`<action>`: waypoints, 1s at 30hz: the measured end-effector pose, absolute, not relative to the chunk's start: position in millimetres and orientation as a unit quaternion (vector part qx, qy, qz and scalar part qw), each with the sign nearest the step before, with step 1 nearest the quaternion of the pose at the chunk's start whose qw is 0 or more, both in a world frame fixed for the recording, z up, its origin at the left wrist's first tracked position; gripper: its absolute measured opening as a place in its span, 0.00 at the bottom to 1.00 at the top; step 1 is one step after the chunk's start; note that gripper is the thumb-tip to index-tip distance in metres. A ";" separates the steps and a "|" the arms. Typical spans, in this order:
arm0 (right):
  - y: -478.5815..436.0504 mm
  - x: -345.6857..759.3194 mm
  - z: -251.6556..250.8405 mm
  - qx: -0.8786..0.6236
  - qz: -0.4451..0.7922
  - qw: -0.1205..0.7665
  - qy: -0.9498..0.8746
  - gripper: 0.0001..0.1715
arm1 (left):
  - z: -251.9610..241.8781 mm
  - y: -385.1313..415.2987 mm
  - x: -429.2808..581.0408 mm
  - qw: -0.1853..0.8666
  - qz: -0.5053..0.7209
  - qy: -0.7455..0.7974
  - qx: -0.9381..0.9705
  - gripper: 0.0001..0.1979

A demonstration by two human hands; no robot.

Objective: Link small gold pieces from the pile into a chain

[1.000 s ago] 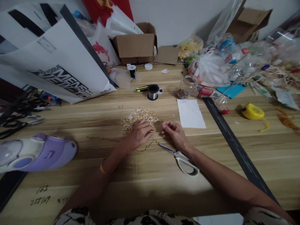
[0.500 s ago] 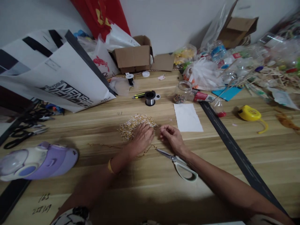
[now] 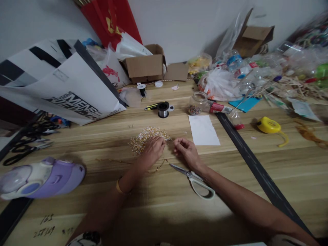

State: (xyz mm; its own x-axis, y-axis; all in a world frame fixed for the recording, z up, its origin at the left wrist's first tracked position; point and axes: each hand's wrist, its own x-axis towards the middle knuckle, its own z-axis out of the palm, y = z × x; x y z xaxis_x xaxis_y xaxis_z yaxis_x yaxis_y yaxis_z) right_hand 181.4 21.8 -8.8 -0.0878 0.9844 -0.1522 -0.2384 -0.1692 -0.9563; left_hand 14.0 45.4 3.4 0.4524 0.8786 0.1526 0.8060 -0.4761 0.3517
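My left hand (image 3: 154,149) lies at the lower right edge of a pile of small gold and silver pieces (image 3: 140,138), its fingers curled together; whatever they pinch is too small to make out. Just to its right is my right hand (image 3: 186,150), thumb and fingers pressed together, and what sits in them cannot be seen. A thin gold chain (image 3: 112,160) runs across the wood, passing under my left wrist. Scissors with pale handles (image 3: 202,189) lie by my right wrist, blades pointing left toward the chain's end.
Behind the pile are a wire spool (image 3: 163,110), a yellow-black cutter (image 3: 151,106) and a jar of beads (image 3: 197,104). White paper (image 3: 204,130) lies right of my hands, with a yellow tape measure (image 3: 269,125) farther right. A purple bottle (image 3: 56,177) lies at left.
My left hand's fingers have drawn in more tightly at the pile's edge. My right hand stays pinched in nearly the same place. The view has shifted slightly.
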 end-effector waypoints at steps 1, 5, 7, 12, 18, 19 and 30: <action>21.7 181.3 -8.6 -0.458 0.614 0.496 -0.408 0.18 | 3.3 46.8 12.4 0.152 0.176 0.512 0.827 0.06; 21.8 180.7 -8.1 -0.464 0.613 0.496 -0.403 0.18 | -0.1 50.4 8.0 0.278 0.224 0.544 0.759 0.04; 21.9 180.7 -8.2 -0.465 0.613 0.497 -0.401 0.18 | -1.4 50.9 8.2 0.283 0.222 0.545 0.757 0.05; 21.9 180.8 -9.2 -0.463 0.611 0.503 -0.400 0.18 | 1.0 50.7 15.3 0.141 0.150 0.546 0.812 0.06; 21.5 181.0 -8.0 -0.457 0.612 0.501 -0.406 0.17 | 2.8 48.3 24.5 0.074 0.124 0.528 0.837 0.07; 21.5 181.0 -7.8 -0.453 0.612 0.502 -0.409 0.16 | 1.8 47.6 25.5 0.071 0.123 0.524 0.840 0.07; 22.0 180.2 -8.1 -0.452 0.622 0.501 -0.398 0.17 | -8.5 39.4 31.7 -0.013 0.053 0.467 0.882 0.12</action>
